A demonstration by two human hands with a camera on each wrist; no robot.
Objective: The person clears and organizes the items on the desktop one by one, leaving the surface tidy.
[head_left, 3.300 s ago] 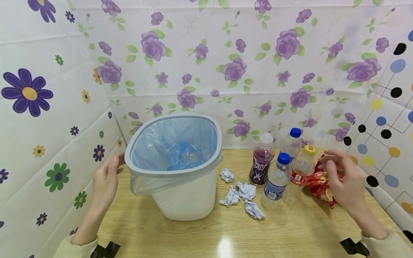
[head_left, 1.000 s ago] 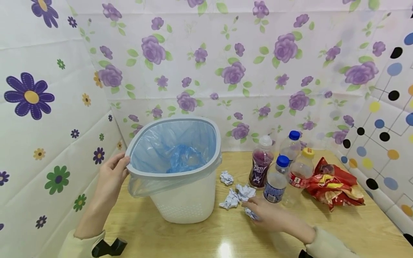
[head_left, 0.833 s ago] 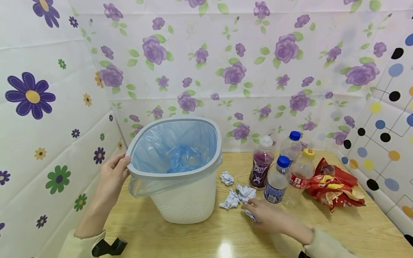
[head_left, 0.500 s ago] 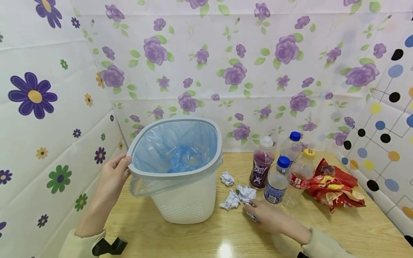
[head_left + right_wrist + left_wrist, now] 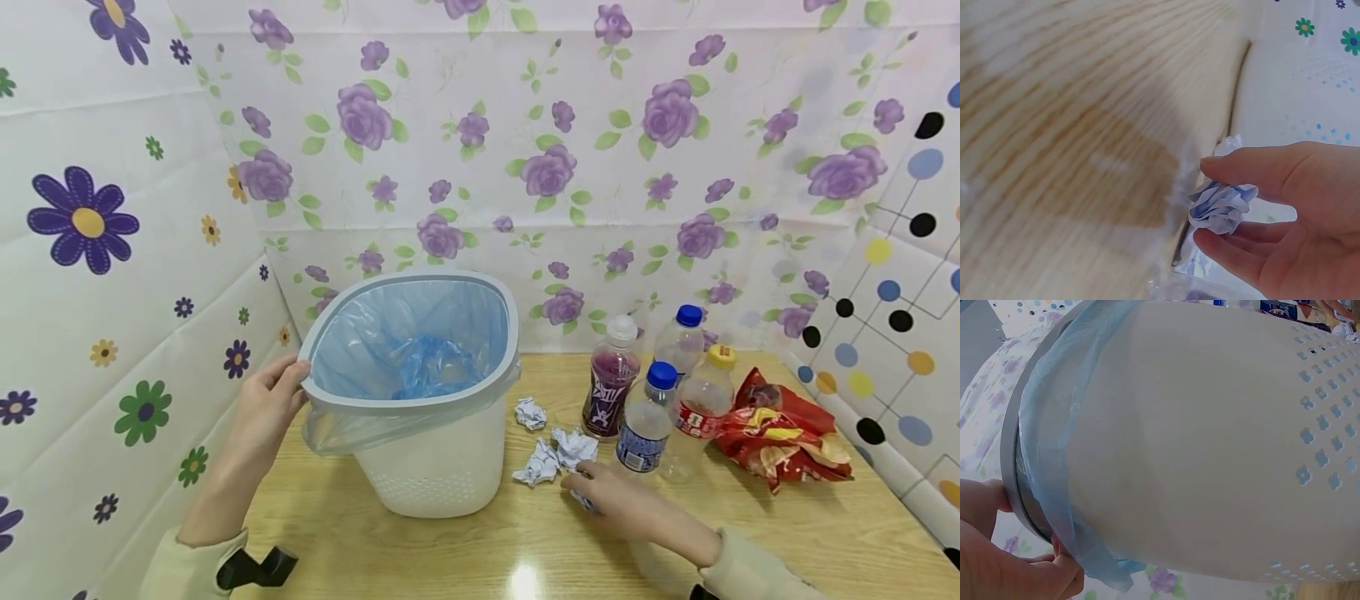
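The left hand (image 5: 264, 408) grips the wastebasket (image 5: 420, 400) rim; the right hand (image 5: 618, 500) pinches a crumpled paper ball (image 5: 1221, 207) right of it. Inside, only the liner; three balls (image 5: 551, 446), bottles remain.

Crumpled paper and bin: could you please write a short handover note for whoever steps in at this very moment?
Left hand grips the rim of the bin, which stands on the table.
Right hand pinches one crumpled paper ball between thumb and fingers, low at the table.
Done: only the blue liner shows in the bin.
Left: three paper balls, four bottles and a red snack bag lie beside the bin.
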